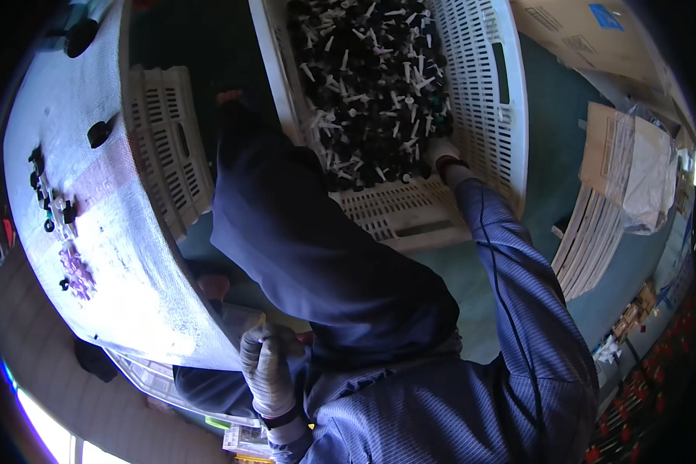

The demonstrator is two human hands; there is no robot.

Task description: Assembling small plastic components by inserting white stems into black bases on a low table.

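Note:
A white slatted plastic crate (510, 116) stands ahead of me, full of small black parts mixed with white plastic pins (371, 85). My right hand (441, 152), in a pale glove, reaches into the crate's near right corner among these pieces. Its fingers are hard to make out there, so what they touch or hold is hidden. My left hand (269, 371), in a grey-white glove, is raised close to my body, beside the near corner of the white-covered table (170, 309). Its fingers are curled closed; whatever they hold, if anything, does not show.
On the table lie a purple cluster of small parts (77, 272), several black pieces (46, 193) and a black round piece (99, 134). Another slatted crate (166, 139) stands beside the table. Stacked cardboard (595, 232) and a large carton (595, 39) are at the right.

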